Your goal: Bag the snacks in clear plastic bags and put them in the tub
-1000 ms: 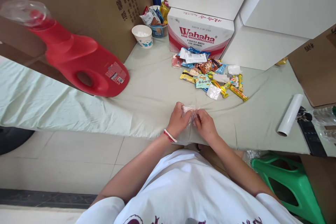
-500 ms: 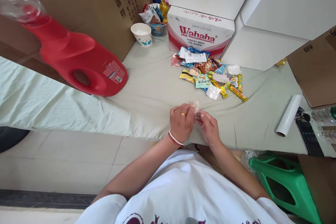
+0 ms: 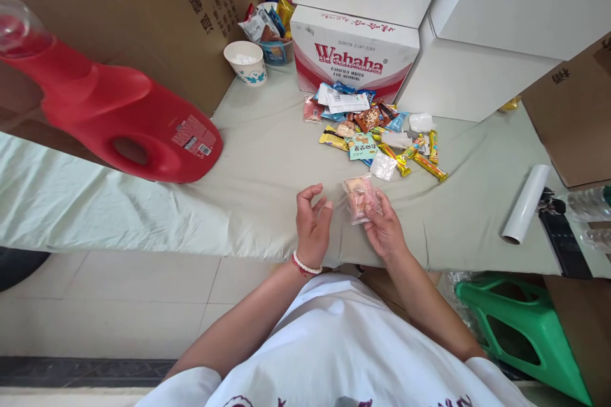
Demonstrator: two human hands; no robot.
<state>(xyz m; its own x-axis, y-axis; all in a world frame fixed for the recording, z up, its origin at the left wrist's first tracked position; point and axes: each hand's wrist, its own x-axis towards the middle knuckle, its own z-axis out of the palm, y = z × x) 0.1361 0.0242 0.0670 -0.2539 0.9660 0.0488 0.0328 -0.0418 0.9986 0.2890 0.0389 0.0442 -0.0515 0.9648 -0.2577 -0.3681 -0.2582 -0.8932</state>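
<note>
Between the thumb and fingers of my right hand (image 3: 387, 232) is a small clear snack packet (image 3: 358, 196) with pinkish contents, held above the cloth near the table's front edge. My left hand (image 3: 312, 229) is just left of the packet and apart from it, its fingers bent and spread with nothing in them. Beyond both hands lies a pile of wrapped snacks: a green packet (image 3: 361, 146), a yellow packet (image 3: 333, 138), white packets (image 3: 348, 102) and several thin yellow sticks (image 3: 429, 167). A clear, whitish wrapper (image 3: 383, 166) is at the pile's near edge.
A big red jug (image 3: 138, 121) lies tilted at the left. Behind the pile stands a Wahaba-style water carton (image 3: 353, 57) beside white boxes (image 3: 477, 76). A paper cup (image 3: 245, 63) and a snack-filled tub (image 3: 277, 52) are back left; a white roll (image 3: 526, 203) and green stool (image 3: 525, 331) are right.
My hands have come apart; the left has let go and moved left, fingers opening. The packet, earlier mostly hidden between both hands, now shows flat in my right hand. The view has shifted slightly.
</note>
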